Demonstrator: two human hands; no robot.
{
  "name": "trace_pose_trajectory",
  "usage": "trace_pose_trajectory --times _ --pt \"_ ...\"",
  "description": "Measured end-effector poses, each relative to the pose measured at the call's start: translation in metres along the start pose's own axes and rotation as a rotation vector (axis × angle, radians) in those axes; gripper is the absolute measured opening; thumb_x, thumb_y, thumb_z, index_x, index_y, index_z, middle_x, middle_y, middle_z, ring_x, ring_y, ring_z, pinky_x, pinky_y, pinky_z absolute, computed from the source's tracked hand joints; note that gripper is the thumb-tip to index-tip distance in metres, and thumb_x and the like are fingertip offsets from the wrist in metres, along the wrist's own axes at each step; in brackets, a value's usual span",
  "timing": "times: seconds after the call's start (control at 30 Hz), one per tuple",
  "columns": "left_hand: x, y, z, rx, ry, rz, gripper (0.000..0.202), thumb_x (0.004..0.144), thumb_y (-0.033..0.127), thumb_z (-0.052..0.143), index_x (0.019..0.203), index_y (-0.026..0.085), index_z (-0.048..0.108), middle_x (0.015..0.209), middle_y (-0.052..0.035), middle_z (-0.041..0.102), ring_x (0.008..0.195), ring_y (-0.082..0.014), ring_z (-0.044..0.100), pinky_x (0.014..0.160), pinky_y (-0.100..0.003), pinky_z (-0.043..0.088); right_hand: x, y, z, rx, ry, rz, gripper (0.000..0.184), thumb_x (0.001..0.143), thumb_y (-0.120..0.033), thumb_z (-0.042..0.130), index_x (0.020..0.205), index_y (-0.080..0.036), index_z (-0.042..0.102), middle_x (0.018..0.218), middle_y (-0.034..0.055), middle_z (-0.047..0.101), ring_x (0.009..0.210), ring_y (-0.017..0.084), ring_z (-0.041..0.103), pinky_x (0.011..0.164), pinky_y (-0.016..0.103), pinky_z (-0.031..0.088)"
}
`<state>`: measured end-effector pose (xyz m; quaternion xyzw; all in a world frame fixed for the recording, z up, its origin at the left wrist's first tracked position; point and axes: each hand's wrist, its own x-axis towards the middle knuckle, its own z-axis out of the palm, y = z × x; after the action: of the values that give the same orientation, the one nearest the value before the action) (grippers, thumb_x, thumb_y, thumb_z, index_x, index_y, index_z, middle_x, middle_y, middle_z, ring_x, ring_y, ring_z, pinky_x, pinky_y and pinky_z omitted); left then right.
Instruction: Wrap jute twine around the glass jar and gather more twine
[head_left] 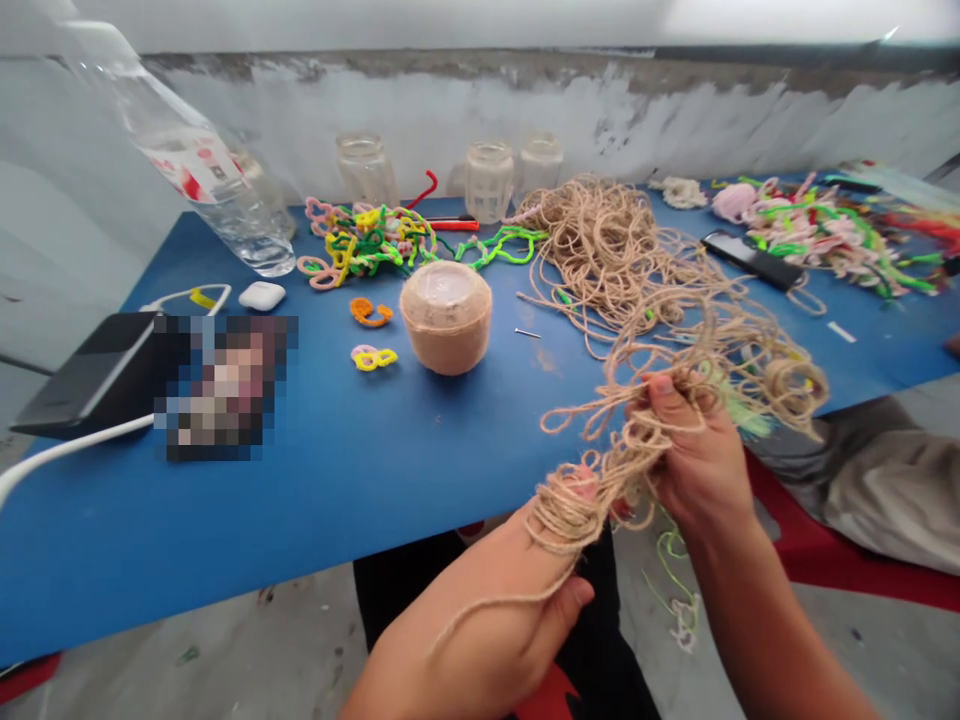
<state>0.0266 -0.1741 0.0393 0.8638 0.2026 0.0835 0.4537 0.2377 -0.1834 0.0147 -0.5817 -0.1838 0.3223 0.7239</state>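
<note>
- Twine bundle [643,445]: nearer than the wrapped vessel [448,345] and to its right; right hand [701,455] clamped on it.
- Left hand [502,575]: twine coiled round fingers, thumb apart; finger closure cannot be told.
- Risk: crossed loops may knot if pulled tight.
- Bottle [225,205], left of vessel: clear liquid.
- Glass jars [489,185], behind vessel: contents indiscernible.

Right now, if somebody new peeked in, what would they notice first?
Probably the tangled string bundle between the left hand and right hand, at the lower right. Next might be the big string heap behind it on the blue table, then the round wrapped thing near the middle.
</note>
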Motion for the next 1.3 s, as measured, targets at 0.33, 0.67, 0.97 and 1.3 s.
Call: trace_pose_trajectory --times 0.33,0.67,0.97,1.3 --pt "0.008 -0.009 0.016 -0.642 0.429 -0.098 0.033 0.098 0.040 0.055 0.101 0.021 0.082 0.089 -0.0056 0.080 0.081 -0.0165 0.075 0.082 -0.027 0.061 -0.021 -0.009 -0.011 -0.041 -0.891 0.502 0.068 0.067 -0.045 0.087 0.125 -0.020 0.064 0.079 -0.0001 0.065 0.064 0.007 0.060 0.057 0.016 0.051" --pt "0.001 -0.019 0.001 -0.914 0.048 -0.227 0.045 0.086 0.060 0.065 0.082 0.018 0.083 0.060 -0.0057 0.071 0.055 -0.0111 0.059 0.057 -0.022 0.047 -0.045 0.004 -0.009 0.204 -1.102 0.860 0.060 0.068 -0.034 0.088 0.118 -0.019 0.057 0.083 0.0011 0.074 0.073 0.012 0.075 0.067 0.019 0.058" --pt "0.002 -0.022 -0.004 -0.932 -0.038 -0.198 0.040 0.086 0.055 0.068 0.091 0.018 0.083 0.062 -0.0036 0.068 0.056 -0.0083 0.055 0.058 -0.018 0.044 -0.044 0.003 -0.010 0.032 -1.080 0.771 0.057 0.059 -0.032 0.091 0.099 -0.018 0.052 0.074 -0.0037 0.069 0.067 0.009 0.071 0.060 0.014 0.052" --pt "-0.001 -0.028 -0.010 -0.658 0.703 -0.358 0.025 0.089 0.039 0.067 0.099 0.019 0.079 0.097 -0.0046 0.079 0.077 -0.0105 0.069 0.071 -0.017 0.056 0.000 -0.005 0.001 -0.200 -0.643 0.326 0.034 0.068 -0.036 0.086 0.077 -0.013 0.064 0.067 -0.0032 0.064 0.058 0.003 0.059 0.056 0.014 0.049"
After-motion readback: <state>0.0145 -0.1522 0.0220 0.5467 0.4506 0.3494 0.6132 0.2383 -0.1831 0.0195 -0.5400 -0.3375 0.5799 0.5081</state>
